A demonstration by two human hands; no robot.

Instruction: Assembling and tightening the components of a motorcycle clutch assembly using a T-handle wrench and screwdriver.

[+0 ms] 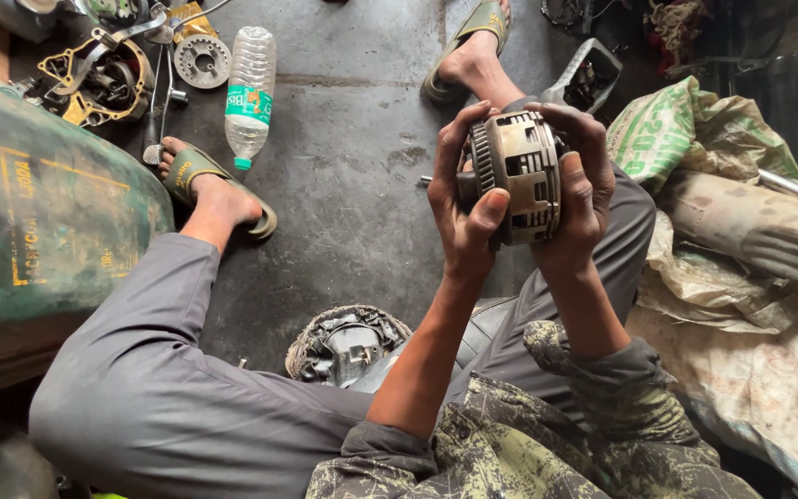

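Both my hands hold a grimy metal clutch drum (521,176) with slotted walls and a toothed ring on its left side, raised above my right knee. My left hand (462,208) grips its toothed side, thumb across the front. My right hand (584,180) wraps the opposite side, fingers curled over the top. A short shaft sticks out to the left behind my left hand.
I sit on a dark oily concrete floor (353,194), feet in sandals. A plastic water bottle (249,92) lies ahead, engine parts (103,74) at top left, a green cylinder (39,212) on the left. A round metal cover (348,342) sits between my legs; sacks (695,129) and a ribbed pipe (759,231) lie right.
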